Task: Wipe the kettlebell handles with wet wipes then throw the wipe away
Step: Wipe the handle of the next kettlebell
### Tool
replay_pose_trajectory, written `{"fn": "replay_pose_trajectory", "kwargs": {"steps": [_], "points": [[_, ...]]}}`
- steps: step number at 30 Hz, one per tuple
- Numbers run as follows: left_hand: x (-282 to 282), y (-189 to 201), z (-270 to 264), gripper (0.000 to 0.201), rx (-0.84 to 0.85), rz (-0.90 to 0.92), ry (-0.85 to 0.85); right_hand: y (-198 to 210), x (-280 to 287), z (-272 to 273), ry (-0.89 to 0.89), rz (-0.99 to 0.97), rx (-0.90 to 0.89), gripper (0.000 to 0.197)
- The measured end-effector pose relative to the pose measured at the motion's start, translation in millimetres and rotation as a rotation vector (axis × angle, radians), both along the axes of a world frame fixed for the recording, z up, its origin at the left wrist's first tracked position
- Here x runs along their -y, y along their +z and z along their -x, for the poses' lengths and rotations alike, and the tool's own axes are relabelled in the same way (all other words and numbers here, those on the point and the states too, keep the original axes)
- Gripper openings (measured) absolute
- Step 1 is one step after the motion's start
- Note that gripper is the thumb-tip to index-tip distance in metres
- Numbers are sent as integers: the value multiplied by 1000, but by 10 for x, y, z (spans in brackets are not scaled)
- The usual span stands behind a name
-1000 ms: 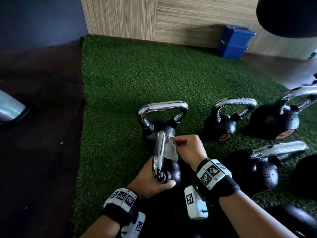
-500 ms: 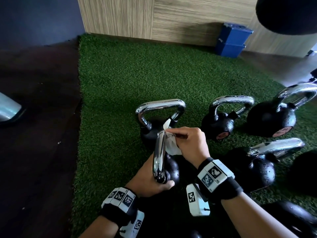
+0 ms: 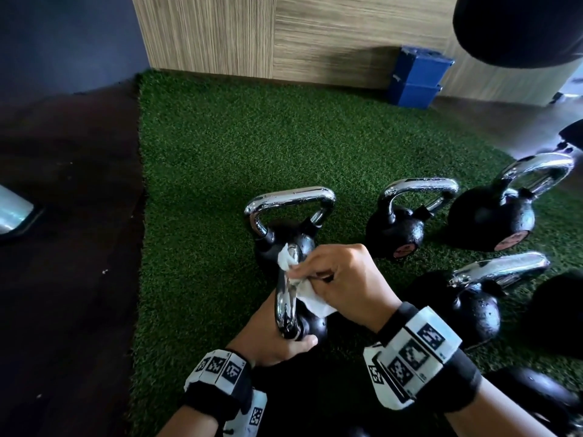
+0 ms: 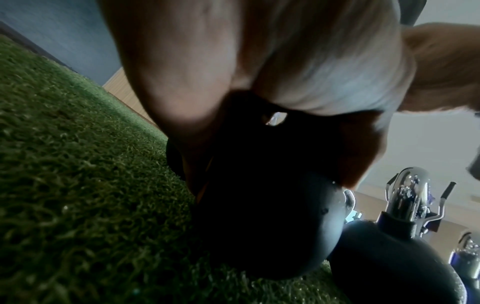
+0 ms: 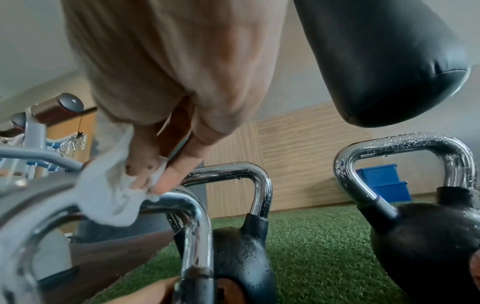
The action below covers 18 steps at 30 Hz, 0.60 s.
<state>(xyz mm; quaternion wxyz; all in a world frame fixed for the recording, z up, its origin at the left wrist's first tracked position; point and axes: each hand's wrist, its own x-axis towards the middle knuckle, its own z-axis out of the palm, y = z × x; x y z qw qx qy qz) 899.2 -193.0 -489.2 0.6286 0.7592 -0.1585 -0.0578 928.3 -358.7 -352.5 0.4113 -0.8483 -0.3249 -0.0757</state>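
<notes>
Your right hand point(image 3: 342, 283) pinches the white wet wipe point(image 3: 303, 290) between thumb and fingertips, bunched against the far bend of the chrome handle point(image 3: 285, 305) at lower centre of the head view; the right wrist view shows the wipe point(image 5: 109, 197) draped over the top bar. Your left hand point(image 3: 277, 343) curls round the near end of that handle, steadying the kettlebell point(image 3: 310, 326) on the green turf point(image 3: 205, 184). Expect the wipe to be limp, damp and easily torn, so keep it wadded under the fingertips. The chrome is probably slick when wet; the iron ball looks heavy and stiff, so hold it by the handle and do not lift it. Four more kettlebells with droplet-speckled handles sit behind and to the right. The left wrist view is mostly palm and dark iron, so finger placement there is unclear. No bin is visible anywhere.
</notes>
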Motion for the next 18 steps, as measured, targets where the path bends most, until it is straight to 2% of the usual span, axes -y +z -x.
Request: {"fn": "replay_pose_trajectory", "kwargs": {"steps": [2,7,9,11,15,18], "points": [[1,16,-2,72,4,-20,-25,17,30,63,24,32,-56,21],[26,54,-33,76,-34,38,-35,52,115,44,-25,40,-285,20],[19,62,-31,66,-67,96,-49,20,117,60,10,53,-377,17],[3,48,-26,47,-78,113,-38,-42,103,82,35,131,-453,16],[-19,12,-16,41,-128,164,-21,-117,88,54,18,187,-506,20],[-9,38,-2,34,-113,168,-19,-149,52,47,38,240,-477,23]]}}
